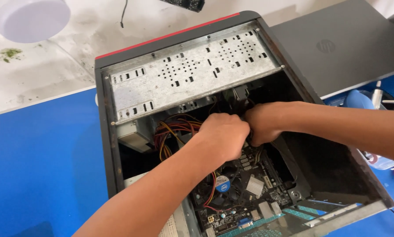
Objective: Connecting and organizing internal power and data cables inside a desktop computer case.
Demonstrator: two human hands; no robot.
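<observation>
Left hand: fingers curled shut into a loose fist inside the open computer case; what they grip is hidden, so I cannot tell.
Right hand: fingers curled closed, knuckles touching the left hand; whatever it holds is hidden in the dark bay.
Wire bundle: red, yellow and orange wires, just left of the left hand.
Drive cage: perforated grey metal plate, on the far side of both hands.
Motherboard: near side of the hands, with a round blue sticker on the fan.
Table: blue, under the case.
Laptop: grey, closed, far right.
White round container: far left.
</observation>
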